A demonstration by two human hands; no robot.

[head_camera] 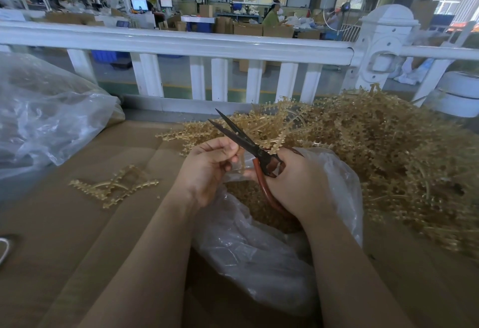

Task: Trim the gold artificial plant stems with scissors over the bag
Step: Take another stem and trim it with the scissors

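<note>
The right hand (298,180) gripped the scissors (248,146), blades parted. The left hand (207,167) pinched a stem (242,164) above the bag (259,250); the stem pile (388,151) lay just beside it.

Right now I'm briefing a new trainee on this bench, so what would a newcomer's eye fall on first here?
First, the scissors at the centre, blades parted and pointing up-left, gripped by the right hand over the open clear bag. Beside them the left hand pinches a small gold piece. Then the big heap of gold stems at the right, and a few loose stems on the cardboard at the left.
</note>
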